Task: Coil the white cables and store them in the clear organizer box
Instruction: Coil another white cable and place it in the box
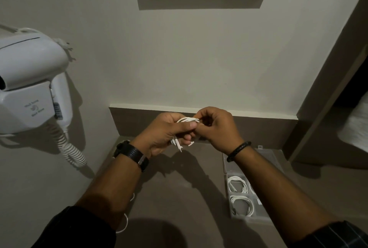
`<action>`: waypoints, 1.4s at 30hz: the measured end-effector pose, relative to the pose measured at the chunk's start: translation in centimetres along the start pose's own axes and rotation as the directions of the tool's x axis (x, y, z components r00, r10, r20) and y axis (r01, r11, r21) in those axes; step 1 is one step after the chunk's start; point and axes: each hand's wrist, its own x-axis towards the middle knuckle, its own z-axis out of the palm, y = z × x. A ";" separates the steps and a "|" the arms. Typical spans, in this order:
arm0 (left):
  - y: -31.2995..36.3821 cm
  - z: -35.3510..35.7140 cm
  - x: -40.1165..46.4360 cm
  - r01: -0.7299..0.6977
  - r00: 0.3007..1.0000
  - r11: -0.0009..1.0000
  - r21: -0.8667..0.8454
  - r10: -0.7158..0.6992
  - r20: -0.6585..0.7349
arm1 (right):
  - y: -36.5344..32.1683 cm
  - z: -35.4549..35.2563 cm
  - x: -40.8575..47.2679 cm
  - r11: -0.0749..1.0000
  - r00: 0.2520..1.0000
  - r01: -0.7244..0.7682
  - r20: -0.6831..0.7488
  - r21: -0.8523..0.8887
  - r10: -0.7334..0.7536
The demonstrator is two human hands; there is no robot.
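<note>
White cable coil [187,120], held above the counter up-left of the clear organizer box [242,198]: my left hand [169,134] clamps the loops so none spring loose, my right hand [216,128] pinches their top, probably tucking the end.

Occluded, cropped and unresolved items

The coiled white cable [187,120] is mostly concealed inside the left hand [169,134] and right hand [217,128]; its loop count cannot be determined. The right forearm covers part of the clear plastic organizer box [267,158]. The white wall-mounted hair dryer [29,80] is cut by the left edge, its label print illegible. The loose white cable [125,225] is largely hidden by the left forearm.
</note>
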 end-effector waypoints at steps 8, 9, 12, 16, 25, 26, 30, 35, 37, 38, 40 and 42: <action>-1.7 1.4 1.2 -0.207 0.895 0.877 0.433 0.348 -0.278 | 1.6 -0.2 -0.6 0.664 0.915 -0.360 0.110 0.655 0.388; -1.9 1.6 1.3 -0.219 0.890 0.874 0.434 0.361 -0.278 | 1.6 -0.2 -0.8 0.593 0.903 -0.387 0.159 0.706 0.400; -2.5 2.1 1.8 -0.253 0.879 0.853 0.457 0.399 -0.260 | 1.9 -0.3 -1.4 0.405 0.877 -0.417 0.243 0.814 0.415; -3.0 3.0 2.7 -0.265 0.881 0.814 0.517 0.423 -0.214 | 2.5 -1.5 -1.8 0.450 0.872 -0.455 0.282 0.768 0.401; -6.1 5.6 5.6 -0.020 0.988 0.917 0.399 0.078 -0.130 | 6.9 -7.1 -4.4 0.847 0.879 -0.477 0.149 0.235 0.454; -6.9 6.1 5.8 0.022 0.994 0.934 0.355 0.017 -0.106 | 7.4 -7.4 -4.9 0.864 0.878 -0.476 0.138 0.164 0.458; -11.5 9.7 6.8 0.247 0.967 0.955 0.165 -0.254 0.022 | 11.1 -9.1 -8.1 0.819 0.815 -0.571 0.079 -0.060 0.574; -16.9 15.0 7.0 0.478 0.873 0.872 0.105 -0.485 0.057 | 16.1 -11.3 -13.0 0.642 0.649 -0.757 -0.029 -0.124 0.760; -18.7 16.9 6.9 0.507 0.857 0.851 0.134 -0.515 0.030 | 17.6 -11.3 -14.9 0.560 0.565 -0.825 -0.071 -0.076 0.822; -19.4 17.8 7.0 0.517 0.851 0.841 0.158 -0.524 0.005 | 18.3 -11.2 -15.6 0.534 0.536 -0.844 -0.101 -0.053 0.838; -20.6 19.1 7.3 0.518 0.854 0.823 0.231 -0.514 -0.082 | 19.3 -10.5 -16.9 0.517 0.515 -0.855 -0.182 -0.038 0.838; -21.5 19.7 7.4 0.482 0.875 0.794 0.372 -0.458 -0.155 | 19.8 -9.6 -17.7 0.517 0.514 -0.854 -0.256 -0.063 0.819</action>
